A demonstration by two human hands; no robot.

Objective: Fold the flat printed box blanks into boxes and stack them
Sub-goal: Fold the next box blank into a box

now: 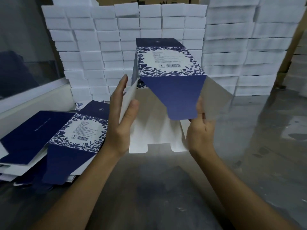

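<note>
One box blank (169,63) is being opened into a sleeve at the centre of the frame, held up above the grey counter (166,188) — so the step in hand looks like forming the body and closing the near end. The left hand (123,112) pinches the white side panel, thumb on the inner face and fingers (122,83) flat behind it. The right hand (201,130) has its fingers closed on the lower right corner of the plain blue flap (174,97), which hangs toward the camera. Next, by my reading, the blue flap must be folded and tucked while the left hand keeps the sleeve square. Flat blanks (54,141) lie piled at lower left; finished white boxes (116,39) are stacked across the top — well apart from both hands.
</note>
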